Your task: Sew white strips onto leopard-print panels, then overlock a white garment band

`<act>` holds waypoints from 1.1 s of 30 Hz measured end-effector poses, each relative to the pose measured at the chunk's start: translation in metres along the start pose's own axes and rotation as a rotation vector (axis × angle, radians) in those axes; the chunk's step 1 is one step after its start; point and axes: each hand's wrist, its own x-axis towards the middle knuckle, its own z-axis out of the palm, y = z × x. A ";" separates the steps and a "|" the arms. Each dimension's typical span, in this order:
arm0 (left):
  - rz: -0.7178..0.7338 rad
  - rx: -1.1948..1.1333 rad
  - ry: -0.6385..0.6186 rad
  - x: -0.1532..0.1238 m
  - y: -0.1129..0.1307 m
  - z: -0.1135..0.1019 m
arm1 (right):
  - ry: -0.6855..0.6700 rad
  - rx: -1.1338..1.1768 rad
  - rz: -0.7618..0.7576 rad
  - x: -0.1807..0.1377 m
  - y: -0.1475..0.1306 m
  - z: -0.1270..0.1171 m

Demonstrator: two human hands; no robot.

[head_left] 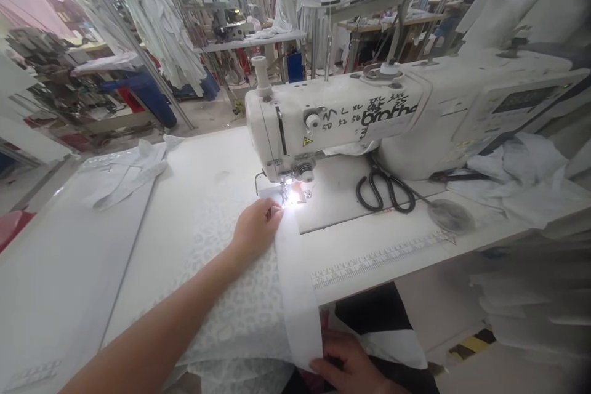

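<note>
A white sewing machine stands on the table, its lamp glowing over the needle area. My left hand is closed, thumb and fingers pinching the fabric edge just in front of the presser foot. From there a plain white fabric strip runs down over the table's front edge. Near its lower end my right hand grips the strip between thumb and fingers. Pale leopard-patterned fabric spreads under my left forearm, along the strip's left side.
Black-handled scissors lie right of the needle area, near a round disc-like object. A printed ruler scale runs along the front edge. White fabric scraps sit at right, more scraps at far left.
</note>
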 end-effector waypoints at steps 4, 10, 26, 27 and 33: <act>0.024 0.021 0.005 0.001 -0.002 0.003 | -0.001 -0.013 -0.006 0.001 0.004 0.001; 0.376 0.257 0.207 -0.001 -0.007 0.007 | 0.010 -0.004 -0.052 0.002 0.006 0.000; 0.449 0.268 -0.067 -0.027 -0.011 0.008 | -0.008 -0.068 -0.128 0.015 -0.013 -0.008; 0.440 0.264 -0.068 -0.024 -0.011 0.008 | -0.002 -0.066 -0.124 0.017 -0.017 -0.010; 0.411 0.249 -0.056 -0.005 -0.011 0.006 | 0.047 -0.087 -0.094 0.027 -0.034 -0.017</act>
